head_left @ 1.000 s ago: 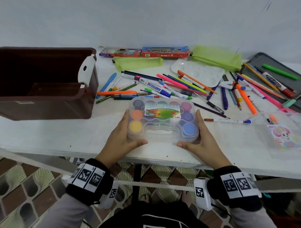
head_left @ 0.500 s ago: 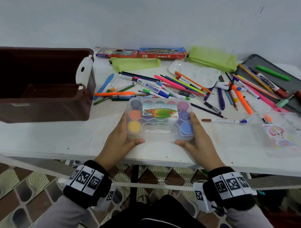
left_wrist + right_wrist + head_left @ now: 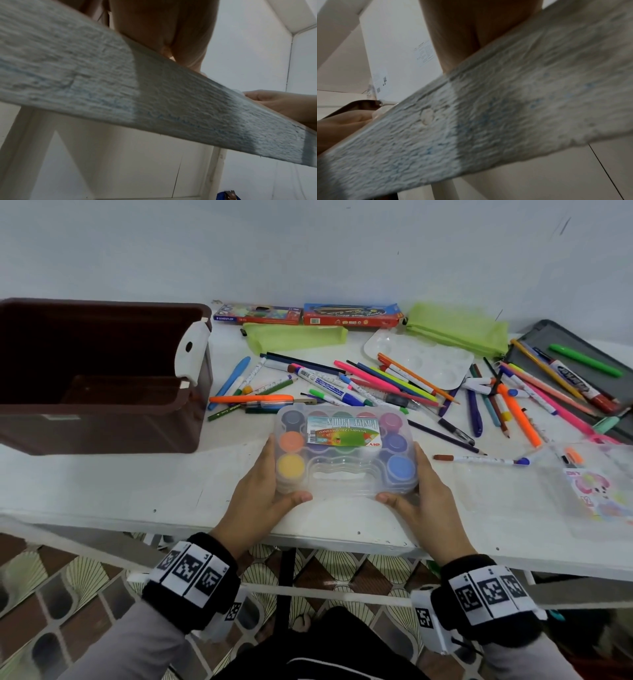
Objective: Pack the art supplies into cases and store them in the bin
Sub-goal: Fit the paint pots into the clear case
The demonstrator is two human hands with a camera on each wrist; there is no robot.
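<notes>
Two hands clamp the paint case near the table's [image 3: 102, 494] front edge, beside the brown bin [image 3: 102, 412]: left hand [image 3: 262, 491] and right hand [image 3: 423, 494] gripping its [image 3: 346, 453] ends. Slick plastic could slip, or sweep loose pens [image 3: 376, 385] off.

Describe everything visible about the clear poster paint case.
The poster paint case is a clear plastic clamshell, closed, lying flat near the front edge of the white table. Round pots show through: yellow, orange, blue, purple. Its label reads upside down; a moulded handle faces the person. The left hand and right hand grip its sides.
</notes>
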